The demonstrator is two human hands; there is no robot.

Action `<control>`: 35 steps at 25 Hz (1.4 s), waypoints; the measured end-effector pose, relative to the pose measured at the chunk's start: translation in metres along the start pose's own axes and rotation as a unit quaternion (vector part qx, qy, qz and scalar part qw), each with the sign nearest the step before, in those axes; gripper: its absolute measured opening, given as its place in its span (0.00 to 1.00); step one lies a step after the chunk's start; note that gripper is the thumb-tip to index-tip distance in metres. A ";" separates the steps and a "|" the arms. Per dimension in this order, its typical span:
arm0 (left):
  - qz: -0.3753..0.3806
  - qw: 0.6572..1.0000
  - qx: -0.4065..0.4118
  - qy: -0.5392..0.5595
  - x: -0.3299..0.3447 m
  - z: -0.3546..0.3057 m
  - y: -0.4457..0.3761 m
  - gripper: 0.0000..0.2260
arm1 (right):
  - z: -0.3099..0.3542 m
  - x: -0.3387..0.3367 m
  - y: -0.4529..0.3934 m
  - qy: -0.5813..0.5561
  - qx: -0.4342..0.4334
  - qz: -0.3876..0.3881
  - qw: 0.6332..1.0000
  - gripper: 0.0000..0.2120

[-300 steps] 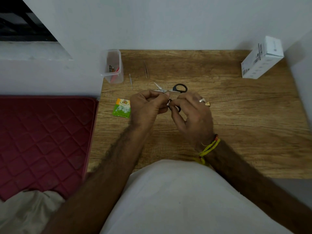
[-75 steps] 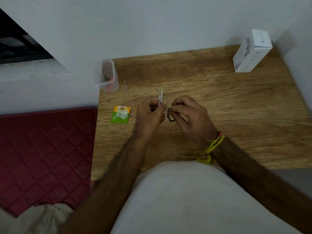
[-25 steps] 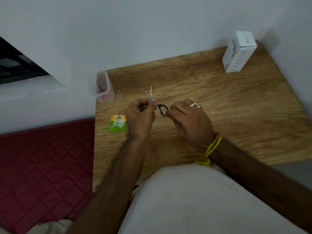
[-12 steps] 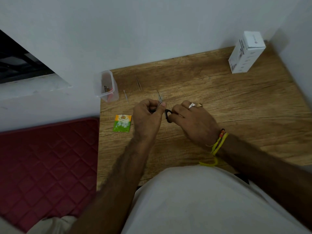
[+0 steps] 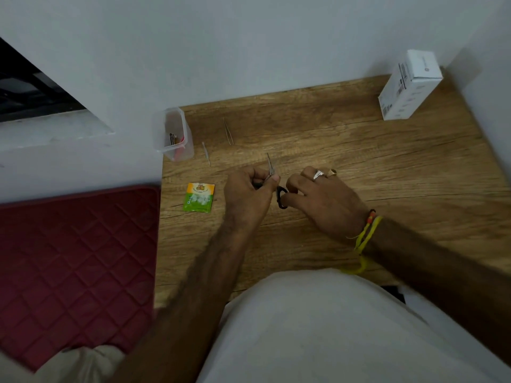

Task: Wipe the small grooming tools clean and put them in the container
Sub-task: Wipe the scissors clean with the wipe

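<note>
My left hand (image 5: 247,194) pinches a small pair of scissors (image 5: 270,169) near the pivot, its thin metal blades together and pointing away from me. My right hand (image 5: 323,200) holds the scissors' black handle loop (image 5: 281,197) with curled fingers. Both hands hover just above the wooden table (image 5: 359,167). A clear plastic container (image 5: 174,135) stands at the table's back left corner with a few tools inside. Tweezers (image 5: 228,132) and a thin metal tool (image 5: 206,153) lie on the table near it.
A green and orange sachet (image 5: 198,197) lies left of my left hand. A white box (image 5: 409,85) stands at the back right corner against the wall. A dark red quilted mat (image 5: 74,261) sits left of the table. My white-clothed lap fills the lower view.
The scissors' blades, spread apart a second ago, are now together. Both hands stay in the same spot on the table; the camera view shifted slightly.
</note>
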State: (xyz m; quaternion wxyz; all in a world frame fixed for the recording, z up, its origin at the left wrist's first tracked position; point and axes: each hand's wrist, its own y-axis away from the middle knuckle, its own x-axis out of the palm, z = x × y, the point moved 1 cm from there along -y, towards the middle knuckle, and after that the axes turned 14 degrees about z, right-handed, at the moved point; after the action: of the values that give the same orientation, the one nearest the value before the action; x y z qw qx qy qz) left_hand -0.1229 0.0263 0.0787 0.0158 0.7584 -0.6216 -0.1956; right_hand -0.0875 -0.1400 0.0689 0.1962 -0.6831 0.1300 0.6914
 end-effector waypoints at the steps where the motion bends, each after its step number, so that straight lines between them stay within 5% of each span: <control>1: 0.011 1.000 -0.006 -0.015 0.000 -0.002 0.001 0.05 | -0.005 -0.002 0.001 0.056 -0.025 0.003 0.998 0.13; 7: 0.051 0.997 -0.028 -0.042 -0.002 -0.017 -0.008 0.08 | -0.024 -0.010 -0.003 0.119 -0.084 -0.025 0.989 0.12; 12: -0.016 1.000 0.015 0.020 0.003 -0.003 -0.002 0.05 | 0.010 -0.003 0.001 -0.156 0.120 -0.006 0.980 0.10; 17: -0.089 0.992 0.036 0.086 0.005 -0.001 -0.001 0.06 | 0.023 -0.006 -0.016 -0.404 0.315 -0.044 0.858 0.03; 21: -0.100 0.989 0.041 0.100 0.005 -0.001 -0.002 0.05 | 0.031 -0.006 -0.026 -0.591 0.412 -0.096 0.687 0.04; 22: -0.098 0.989 0.041 0.102 0.006 -0.002 -0.001 0.05 | 0.033 -0.008 -0.026 -0.601 0.410 -0.127 0.675 0.04; 23: -0.095 0.989 0.042 0.106 0.006 -0.002 0.000 0.05 | 0.035 -0.009 -0.025 -0.566 0.394 -0.163 0.705 0.03; 26: -0.072 0.989 0.041 0.125 0.006 -0.006 0.002 0.08 | 0.033 -0.014 -0.020 -0.337 0.254 -0.249 0.872 0.02; 28: -0.053 0.987 0.028 0.151 0.007 -0.010 0.004 0.08 | 0.029 -0.012 -0.016 -0.187 0.178 -0.247 0.934 0.04; 30: -0.053 0.984 0.017 0.166 0.005 -0.012 0.004 0.08 | 0.027 -0.008 -0.016 -0.082 0.164 -0.220 0.958 0.05; 35: -0.046 0.984 0.010 0.172 0.003 -0.009 0.007 0.08 | 0.028 -0.008 -0.018 -0.044 0.166 -0.206 0.963 0.04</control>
State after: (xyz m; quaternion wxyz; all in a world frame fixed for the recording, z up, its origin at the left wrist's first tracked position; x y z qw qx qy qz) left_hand -0.1260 0.0196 0.0883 0.1061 0.8086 -0.5760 -0.0565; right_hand -0.1050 -0.1123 0.0790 0.4510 -0.6219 0.0906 0.6337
